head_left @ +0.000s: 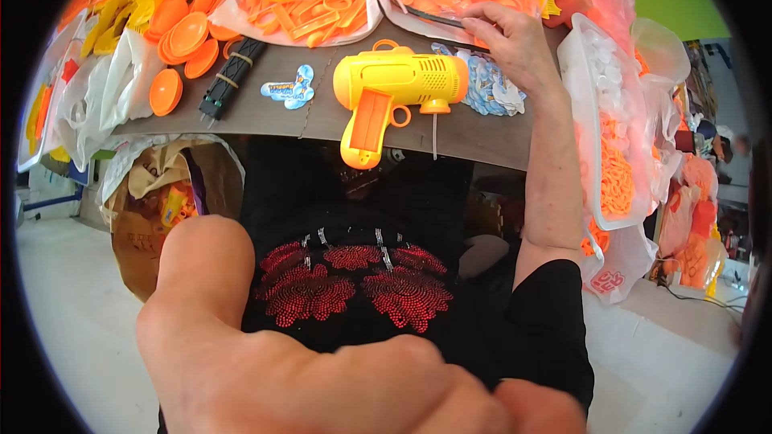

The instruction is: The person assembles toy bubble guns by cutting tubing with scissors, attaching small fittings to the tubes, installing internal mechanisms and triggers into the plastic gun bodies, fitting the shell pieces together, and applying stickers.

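Note:
At the top right, my right hand (511,42) pinches a thin dark strip (434,18) between thumb and fingers, above the far part of the grey table. Very near the camera, my left hand (354,386) fills the bottom of the view with its fingers curled. Whatever it may hold is hidden. A yellow toy gun (386,76) with an orange grip panel and trigger lies on its side near the table's front edge, apart from both hands. Blue-and-white stickers (490,84) lie beneath my right hand, and a similar sticker (291,88) is left of the gun.
Orange round parts (186,36) and a banded black bundle (233,76) lie at left. Bags of orange parts (322,0) line the back. A white bin (595,137) with orange rings stands right. A paper bag (133,233) hangs by the table's left front.

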The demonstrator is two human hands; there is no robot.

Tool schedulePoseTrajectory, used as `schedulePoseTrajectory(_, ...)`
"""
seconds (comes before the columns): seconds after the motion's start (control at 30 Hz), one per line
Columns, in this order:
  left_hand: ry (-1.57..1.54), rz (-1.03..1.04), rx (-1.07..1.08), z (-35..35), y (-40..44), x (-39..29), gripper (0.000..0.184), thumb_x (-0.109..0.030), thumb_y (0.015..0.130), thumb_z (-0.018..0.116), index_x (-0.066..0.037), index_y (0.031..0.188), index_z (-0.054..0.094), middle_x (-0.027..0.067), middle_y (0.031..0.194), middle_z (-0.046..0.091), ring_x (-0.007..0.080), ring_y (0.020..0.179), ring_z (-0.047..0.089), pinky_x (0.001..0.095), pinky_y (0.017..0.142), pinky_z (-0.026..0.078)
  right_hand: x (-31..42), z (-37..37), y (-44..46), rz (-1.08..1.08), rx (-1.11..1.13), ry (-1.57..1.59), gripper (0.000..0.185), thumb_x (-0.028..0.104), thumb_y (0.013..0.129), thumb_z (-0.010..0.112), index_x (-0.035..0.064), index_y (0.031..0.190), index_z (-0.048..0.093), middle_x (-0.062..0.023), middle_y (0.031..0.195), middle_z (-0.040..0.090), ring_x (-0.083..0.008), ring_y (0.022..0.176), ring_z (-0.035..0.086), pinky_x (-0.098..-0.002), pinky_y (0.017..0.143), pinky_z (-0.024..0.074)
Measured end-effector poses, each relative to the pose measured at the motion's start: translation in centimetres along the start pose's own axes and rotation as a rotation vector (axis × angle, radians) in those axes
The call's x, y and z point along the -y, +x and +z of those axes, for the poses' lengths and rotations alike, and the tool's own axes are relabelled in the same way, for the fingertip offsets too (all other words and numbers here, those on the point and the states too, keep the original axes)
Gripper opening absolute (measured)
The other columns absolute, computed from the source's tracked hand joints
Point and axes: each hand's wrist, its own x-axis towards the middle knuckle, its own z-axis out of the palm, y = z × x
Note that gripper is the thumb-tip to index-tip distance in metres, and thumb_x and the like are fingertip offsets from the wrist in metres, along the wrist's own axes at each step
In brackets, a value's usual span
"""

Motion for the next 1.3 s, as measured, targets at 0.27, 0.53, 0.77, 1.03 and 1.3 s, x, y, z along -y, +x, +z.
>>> schedulePoseTrajectory(0.27, -0.139, 0.228, -0.022, 0.1, -0.6, 2.7, 0.053, -0.05, 0.076, 0.058, -0.003, 0.101, 0.054, 0.0123, 0.082, 0.063, 0.027, 0.073, 0.059, 0.0472, 0.072, 0.048, -0.9, -0.2, 0.0, -0.025, -0.023, -0.01, 0.02, 0.016, 0.085, 0.059, -0.0007, 0.095, 0.063, -0.0037, 0.075, 0.063, -0.0092, 0.07, 0.056, -0.0239, 0.065, 0.0443)
schedulePoseTrajectory(0.53, -0.318, 1.263, -0.455, 7.3, 2.9, 12.4, 0.02, -0.013, 0.076, 0.069, -0.005, 0.079, 0.051, 0.0082, 0.075, 0.06, 0.0177, 0.048, 0.054, 0.0254, 0.047, 0.045, -2.3, -2.2, -0.2, 0.049, -0.055, -0.068, 0.02, 0.016, 0.085, 0.06, -0.0011, 0.093, 0.063, -0.0053, 0.077, 0.064, -0.0115, 0.071, 0.057, -0.0255, 0.067, 0.0448)
schedulePoseTrajectory(0.77, -0.118, 0.604, -0.231, 9.0, 2.5, 17.5, 0.025, 0.0, 0.063, 0.074, -0.002, 0.079, 0.055, 0.0086, 0.066, 0.059, 0.0212, 0.05, 0.056, 0.0316, 0.045, 0.044, -4.9, -4.4, 0.3, 0.092, -0.109, -0.222, 0.022, 0.016, 0.083, 0.059, -0.0023, 0.094, 0.062, -0.008, 0.081, 0.066, -0.0166, 0.075, 0.06, -0.0289, 0.071, 0.0463)
schedulePoseTrajectory(1.03, -0.036, 0.218, -0.625, 10.7, 5.6, 22.6, 0.02, 0.005, 0.069, 0.07, 0.001, 0.084, 0.057, 0.0107, 0.079, 0.06, 0.0163, 0.059, 0.055, 0.0252, 0.053, 0.045, -5.1, -3.5, 2.3, -0.009, -0.091, -0.305, 0.02, 0.014, 0.082, 0.056, 0.0014, 0.096, 0.063, -0.0139, 0.083, 0.065, -0.0244, 0.078, 0.062, -0.0325, 0.072, 0.0467)
schedulePoseTrajectory(1.3, 0.091, 0.376, -0.712, 12.2, 8.9, 24.0, 0.022, 0.003, 0.066, 0.073, 0.0, 0.082, 0.057, 0.0135, 0.088, 0.059, 0.0235, 0.073, 0.058, 0.03, 0.061, 0.046, -4.4, -2.0, 5.3, -0.096, -0.114, -0.529, 0.015, 0.012, 0.079, 0.057, 0.0041, 0.089, 0.065, -0.0114, 0.086, 0.06, -0.0277, 0.085, 0.059, -0.0379, 0.074, 0.0477)
